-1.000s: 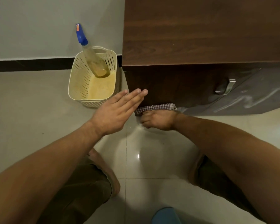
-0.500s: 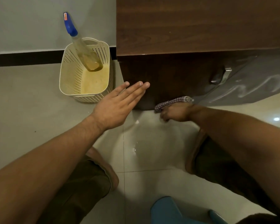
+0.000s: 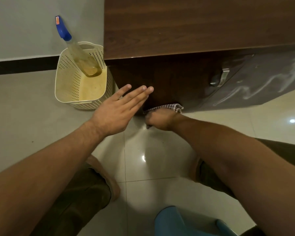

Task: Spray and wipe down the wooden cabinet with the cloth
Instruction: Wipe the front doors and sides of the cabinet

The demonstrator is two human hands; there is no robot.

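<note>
My right hand (image 3: 162, 119) grips the checkered cloth (image 3: 167, 107), pressed low on the wooden cabinet (image 3: 177, 31) front at the floor (image 3: 24, 108) line. My left hand (image 3: 116, 111) is flat, fingers spread wide, holding nothing, hovering near the cabinet corner. Spray bottle (image 3: 75, 48) leans tilted in the cream perforated basket (image 3: 71, 92) just left of the cabinet.

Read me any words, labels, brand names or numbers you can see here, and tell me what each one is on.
No text can be read anywhere.
Spray bottle, leaning in the basket: a small orange sticker on its blue spray head, too small and blurred to read.
Wooden cabinet, checked cloth under the right hand, left hand, floor tiles: no writing shows.
</note>
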